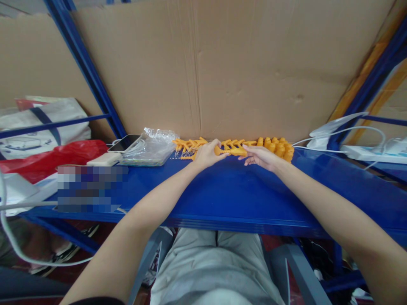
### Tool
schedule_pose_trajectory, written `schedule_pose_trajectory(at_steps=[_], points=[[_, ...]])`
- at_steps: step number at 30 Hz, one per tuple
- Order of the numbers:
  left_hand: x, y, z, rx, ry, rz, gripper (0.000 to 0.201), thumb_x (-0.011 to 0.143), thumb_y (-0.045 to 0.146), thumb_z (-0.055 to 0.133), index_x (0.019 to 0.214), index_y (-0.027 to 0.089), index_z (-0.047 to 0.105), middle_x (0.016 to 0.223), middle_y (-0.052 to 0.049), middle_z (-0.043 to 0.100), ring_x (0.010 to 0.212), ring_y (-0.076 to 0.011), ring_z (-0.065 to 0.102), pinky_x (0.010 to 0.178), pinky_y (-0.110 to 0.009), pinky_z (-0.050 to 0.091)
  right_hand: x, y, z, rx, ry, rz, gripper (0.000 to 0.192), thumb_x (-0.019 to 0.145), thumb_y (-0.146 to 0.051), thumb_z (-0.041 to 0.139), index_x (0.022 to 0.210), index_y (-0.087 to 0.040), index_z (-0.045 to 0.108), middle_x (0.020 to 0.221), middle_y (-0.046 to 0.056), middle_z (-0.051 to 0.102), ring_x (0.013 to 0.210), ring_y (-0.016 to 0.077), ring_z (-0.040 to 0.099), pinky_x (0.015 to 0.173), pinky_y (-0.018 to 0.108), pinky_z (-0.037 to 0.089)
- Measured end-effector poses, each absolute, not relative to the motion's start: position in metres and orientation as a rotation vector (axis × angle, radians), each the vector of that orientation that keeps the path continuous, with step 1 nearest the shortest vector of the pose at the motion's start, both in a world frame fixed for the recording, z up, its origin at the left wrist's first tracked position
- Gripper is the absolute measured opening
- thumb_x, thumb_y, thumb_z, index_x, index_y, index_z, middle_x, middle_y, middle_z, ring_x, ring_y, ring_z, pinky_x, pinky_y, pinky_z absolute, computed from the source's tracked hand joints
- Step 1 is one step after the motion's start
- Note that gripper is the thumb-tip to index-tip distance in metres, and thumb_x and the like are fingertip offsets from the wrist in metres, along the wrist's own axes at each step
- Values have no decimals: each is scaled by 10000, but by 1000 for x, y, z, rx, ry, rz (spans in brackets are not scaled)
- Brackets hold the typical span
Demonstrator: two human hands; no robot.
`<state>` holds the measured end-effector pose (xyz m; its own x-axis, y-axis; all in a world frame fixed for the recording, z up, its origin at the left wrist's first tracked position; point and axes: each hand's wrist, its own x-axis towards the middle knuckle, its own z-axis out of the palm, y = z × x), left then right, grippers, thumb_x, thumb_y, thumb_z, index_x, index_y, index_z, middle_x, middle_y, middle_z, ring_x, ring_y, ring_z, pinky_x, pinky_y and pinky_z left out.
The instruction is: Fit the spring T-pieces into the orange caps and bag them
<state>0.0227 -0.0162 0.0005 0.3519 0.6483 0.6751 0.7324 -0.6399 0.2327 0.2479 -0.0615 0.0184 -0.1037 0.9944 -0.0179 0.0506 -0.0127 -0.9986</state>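
A: Hands first, in the head view. Where are they?

B: Both hands are stretched forward to the back edge of the glossy blue metal shelf [229, 190]. The left hand [208, 154] and the right hand [259, 156] meet on one small orange plastic piece with prongs [231, 150], which lies between them, at the shelf or just over it; one cannot tell which.

A: How is the grip?

B: The left hand's fingers are curled together around the left end of the piece. The right hand pinches its right end with the fingertips [245, 149], palm turned partly up. So both hands are closed on this same piece.

A: What is around it?

B: To the left, just behind the left hand, lies a loose heap of orange pronged plastic parts [188, 146]. To the right, just beside the right hand, stands a tight group of small orange rounded plastic caps [280, 148]. Everything sits against the big brown cardboard sheet [222, 67] that forms the back wall.

A: And further away?

B: Left of the heap there is a crumpled clear plastic bag [151, 147], then a dark phone [124, 143] and a flat white box [104, 159]. A red plastic bag [51, 156] is at the far left. On the right side, white cables [321, 149] run to a white power strip [365, 153]. Below the shelf the person's grey trousers [213, 271] are visible.
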Motion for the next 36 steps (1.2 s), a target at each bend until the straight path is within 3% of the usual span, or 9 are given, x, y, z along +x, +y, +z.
schedule_pose_trajectory(at_steps=[6,10,17,22,30,33,36], points=[[24,-18,1,-2483,-1280,-1162,319,814,431,749,959,205,577,856,-21,711,794,-193,666,680,-272,442,244,-61,19,-1243,-1302,1238,317,976,-392,619,761,-166,673,697,82,749,467,111,606,530,238,513],[24,-17,1,-2485,-1268,-1167,323,814,448,741,957,210,576,844,-17,706,788,-191,664,680,-275,446,243,-62,20,-1261,-1302,1235,338,1003,-371,575,760,-160,679,665,75,736,447,101,592,472,213,462],[25,-21,2,-2486,-1282,-1162,303,809,403,759,945,208,571,860,-18,711,810,-199,673,692,-275,445,246,-60,17,-1235,-1341,1227,352,968,-460,618,764,-179,678,651,71,728,459,110,590,475,212,486],[24,-21,3,-2521,-1290,-1125,305,827,421,742,971,208,578,867,-25,706,828,-209,678,707,-278,463,245,-60,18,-1215,-1235,1305,281,979,-398,613,790,-193,650,613,45,695,475,111,584,493,203,493],[14,-23,24,-2720,-1291,-865,584,897,403,641,1418,225,446,1003,-60,737,874,-230,715,777,-309,519,257,-53,23,-1118,-1000,1322,284,987,-338,521,723,-235,532,580,-4,599,505,122,536,573,246,516],[2,-24,42,-2621,-1397,-672,438,889,402,634,1289,229,583,985,-74,755,930,-267,718,817,-330,528,266,-50,25,-1142,-1048,1189,259,980,-373,505,760,-238,537,662,21,651,570,144,596,618,273,536],[-12,-21,56,-2580,-1527,-490,300,853,404,647,1083,216,691,936,-85,762,881,-272,720,779,-314,534,271,-45,26,-1150,-1103,986,209,929,-408,600,818,-247,524,764,32,702,623,149,644,637,273,539]])
